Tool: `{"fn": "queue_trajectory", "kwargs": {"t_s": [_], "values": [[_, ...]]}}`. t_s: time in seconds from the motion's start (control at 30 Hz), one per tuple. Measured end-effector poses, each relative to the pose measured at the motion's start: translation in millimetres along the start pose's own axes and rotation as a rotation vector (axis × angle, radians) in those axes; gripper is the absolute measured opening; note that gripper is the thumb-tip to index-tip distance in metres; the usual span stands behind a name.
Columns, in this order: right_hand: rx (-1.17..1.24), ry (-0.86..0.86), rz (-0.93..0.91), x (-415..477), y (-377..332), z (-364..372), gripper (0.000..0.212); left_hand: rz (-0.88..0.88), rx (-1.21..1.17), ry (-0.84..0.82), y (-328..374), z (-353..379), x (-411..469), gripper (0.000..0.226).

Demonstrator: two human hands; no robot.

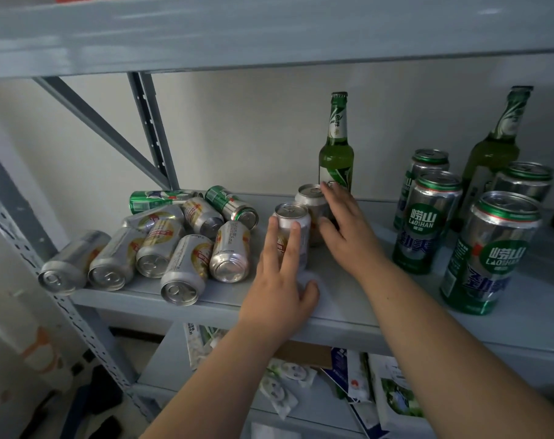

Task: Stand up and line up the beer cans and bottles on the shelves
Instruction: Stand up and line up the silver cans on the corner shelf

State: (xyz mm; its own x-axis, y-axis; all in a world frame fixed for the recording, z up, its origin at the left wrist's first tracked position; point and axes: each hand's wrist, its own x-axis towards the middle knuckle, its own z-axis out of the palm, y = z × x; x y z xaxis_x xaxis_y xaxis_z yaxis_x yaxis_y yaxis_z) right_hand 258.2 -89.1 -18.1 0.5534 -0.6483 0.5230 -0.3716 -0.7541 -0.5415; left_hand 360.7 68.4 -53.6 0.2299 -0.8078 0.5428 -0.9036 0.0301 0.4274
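Head view, only cam.

Left hand (277,280): wrapped on front silver can (293,234), fingers up the near side, thumb low by the base. Closed round it, can upright on mid shelf (348,315).

Right hand (344,229): spread open, palm against second silver can (312,210) just behind the first, fingertips near label of green bottle (336,147). Looks like steadying, not gripping; can't tell if thumb is behind the can.

Still lying down: heap of silver cans (180,251) left of hands, plus two green cans (231,204) at the back of the heap. Leftmost silver can (71,264) sits at shelf edge, overhanging a bit.

Upright already: tall green cans (428,223) and second bottle (494,147) on the right.

Handling, est.:
- Cans: thin alu wall, smooth, rolls freely on its side. Full or empty unknown, tabs look unopened so prob. heavy-ish. Grip mid-body, full wrap, no hard squeeze (dents).
- Lying cans: pinch across the body, pivot onto base; watch neighbours rolling off front lip.
- Bottles: glass, fragile, top-heavy when nudged. Hold at body, not neck.
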Motion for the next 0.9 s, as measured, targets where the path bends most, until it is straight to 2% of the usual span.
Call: {"fn": "queue_trajectory", "kwargs": {"t_s": [0.23, 0.37, 0.5, 0.6, 0.73, 0.83, 0.9], "values": [[-0.082, -0.051, -0.188, -6.3, -2.4, 2.9, 0.068, 0.009, 0.054, 0.023, -2.2, 4.1, -1.7, 0.096], [-0.130, -0.090, -0.219, -3.8, -1.7, 6.1, 0.069, -0.025, 0.149, 0.002, -1.7, 3.7, -3.7, 0.088], [-0.146, -0.067, -0.226, -2.9, -3.2, 6.1, 0.072, -0.014, 0.237, 0.007, 10.6, -9.2, -23.8, 0.082], [-0.095, 0.030, -0.253, -5.9, -18.7, 1.3, 0.069, -0.021, 0.307, 0.073, 18.1, -29.2, -45.9, 0.079], [-0.033, 0.201, -0.506, -19.3, -55.7, 4.3, 0.055, -0.161, 0.389, 0.213, 2.7, -61.2, -71.3, 0.073], [-0.005, 0.143, -0.617, -39.9, -84.6, 23.1, 0.053, -0.314, 0.376, 0.288, -17.8, -82.2, -83.2, 0.075], [-0.001, 0.068, -0.608, -50.9, -96.1, 40.5, 0.055, -0.400, 0.346, 0.293, -29.6, -91.4, -84.8, 0.077]]}}
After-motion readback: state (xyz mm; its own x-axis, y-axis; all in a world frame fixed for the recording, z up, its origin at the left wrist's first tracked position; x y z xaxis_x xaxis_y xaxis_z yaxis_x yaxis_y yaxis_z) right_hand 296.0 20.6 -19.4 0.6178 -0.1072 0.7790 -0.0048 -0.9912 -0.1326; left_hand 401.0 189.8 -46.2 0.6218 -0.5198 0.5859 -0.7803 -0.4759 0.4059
